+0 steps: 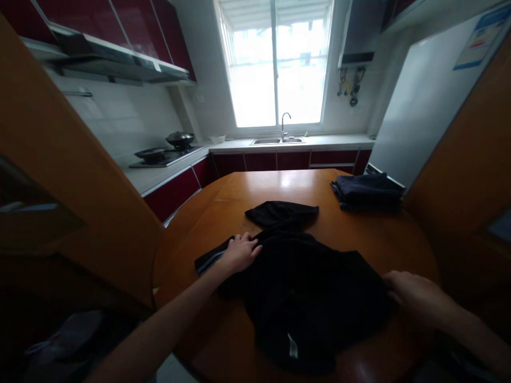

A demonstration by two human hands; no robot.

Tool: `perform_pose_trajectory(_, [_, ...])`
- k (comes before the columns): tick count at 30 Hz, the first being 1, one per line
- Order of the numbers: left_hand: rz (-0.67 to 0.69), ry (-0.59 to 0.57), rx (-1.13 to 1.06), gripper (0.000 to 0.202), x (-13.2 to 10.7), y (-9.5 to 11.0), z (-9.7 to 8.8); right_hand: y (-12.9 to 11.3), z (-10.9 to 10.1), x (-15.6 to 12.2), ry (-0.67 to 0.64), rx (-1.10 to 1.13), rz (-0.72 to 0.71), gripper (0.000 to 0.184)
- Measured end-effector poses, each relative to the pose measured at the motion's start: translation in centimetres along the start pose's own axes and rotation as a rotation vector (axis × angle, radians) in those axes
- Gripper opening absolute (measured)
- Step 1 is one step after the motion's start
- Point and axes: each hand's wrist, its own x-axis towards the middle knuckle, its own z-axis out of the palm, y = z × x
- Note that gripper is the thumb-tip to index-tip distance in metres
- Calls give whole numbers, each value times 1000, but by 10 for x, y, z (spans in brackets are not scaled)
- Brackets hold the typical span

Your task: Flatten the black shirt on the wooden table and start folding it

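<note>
A black garment (303, 287) lies spread and rumpled on the brown wooden table (191, 223). It has a sleeve-like part with grey stripes at the left, another folded part at the far side, and a small white label near the front edge. My left hand (242, 252) rests on its upper left, fingers slightly bent and apart on the cloth. At the right side my right hand (415, 295) is closed on the garment's edge, its fingertips partly hidden and a little blurred.
A stack of folded dark clothes (367, 192) sits at the table's far right. Beyond are a sink (279, 141), a stove (167, 157) with pans, and a white fridge (427, 101). Wooden panels flank the table, and dark cloth (67, 340) lies at lower left.
</note>
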Motion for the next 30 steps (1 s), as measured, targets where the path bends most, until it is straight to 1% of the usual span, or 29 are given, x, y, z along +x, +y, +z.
perform_pose_trajectory(1, [-13, -30, -13, 46, 7, 1, -10, -3, -9, -2, -51, 9, -16, 9])
perform_pose_trajectory(2, [-17, -37, -35, 47, 17, 4, -20, -8, -19, 0, -89, 13, -23, 14])
perform_pose_trajectory(3, [0, -11, -68, 46, 31, 12, -28, -16, -29, 5, -100, 15, -13, 22])
perform_pose_trajectory(5, [77, 76, -177, 40, 63, 37, -38, -38, -47, 22, -71, 51, 1, 34])
perform_pose_trajectory(6, [119, 104, -229, 39, 80, 55, -38, -52, -55, 33, -45, 66, 8, 36])
perform_pose_trajectory(8, [168, 104, -340, 45, 111, 95, -30, -81, -67, 51, -14, 101, -5, 35])
perform_pose_trajectory(10, [163, 107, -383, 44, 139, 130, -17, -105, -71, 64, -13, 139, -46, 34])
perform_pose_trajectory(11, [145, 117, -409, 37, 151, 144, -12, -112, -71, 68, -16, 153, -69, 33])
perform_pose_trajectory(12, [122, 135, -438, 29, 162, 152, -9, -117, -70, 70, -17, 161, -88, 33])
perform_pose_trajectory(13, [93, 163, -474, 20, 172, 156, -8, -118, -67, 73, -16, 164, -102, 32])
perform_pose_trajectory(14, [63, 202, -518, 15, 180, 154, -10, -115, -65, 75, -14, 161, -107, 32])
perform_pose_trajectory(15, [30, 252, -567, 13, 187, 146, -14, -110, -62, 79, -12, 154, -104, 31])
perform_pose_trajectory(16, [-6, 314, -618, 15, 192, 132, -20, -103, -59, 83, -9, 146, -95, 30])
perform_pose_trajectory(17, [-43, 384, -671, 19, 193, 114, -27, -95, -56, 90, -7, 139, -86, 30])
perform_pose_trajectory(19, [-142, 539, -769, 27, 187, 66, -41, -81, -50, 108, -11, 144, -68, 31])
perform_pose_trajectory(21, [-268, 662, -851, 32, 168, 8, -49, -75, -45, 133, -14, 198, -70, 29])
perform_pose_trajectory(22, [-344, 706, -884, 34, 155, -20, -50, -77, -43, 147, -15, 244, -78, 26])
perform_pose_trajectory(24, [-514, 752, -925, 34, 124, -73, -45, -91, -39, 177, -7, 346, -96, 20])
perform_pose_trajectory(26, [-656, 752, -940, 37, 94, -112, -33, -114, -38, 208, 3, 422, -111, 14])
perform_pose_trajectory(28, [-743, 709, -947, 41, 71, -135, -16, -144, -38, 236, 8, 473, -121, 10])
perform_pose_trajectory(30, [-762, 660, -952, 46, 60, -146, 0, -175, -39, 259, 16, 525, -119, 12])
